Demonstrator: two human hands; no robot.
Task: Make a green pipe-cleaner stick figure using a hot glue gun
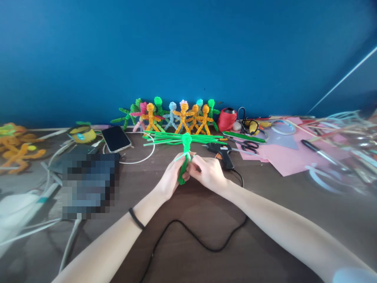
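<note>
Between both hands, a green pipe-cleaner figure [186, 142] is held upright over the desk. Its round head and wound neck rise above my fingers, and a green bundle hangs below them. My left hand [171, 173] is closed on the figure from the left side. From the right, my right hand [206, 169] pinches at its middle with curled fingers. A pale light-green strand sticks out to the left where the fingers meet. Part of the figure's middle is hidden by the fingers. Just behind it lie loose green pipe cleaners [165, 137].
Finished pipe-cleaner figures [183, 118] stand along the blue wall. A black glue gun [225, 154] lies right of my hands, its cable looping across the desk. Scissors [250, 146], pink paper [288, 157] and a marker [318, 151] are further right. A phone [116, 138] lies left.
</note>
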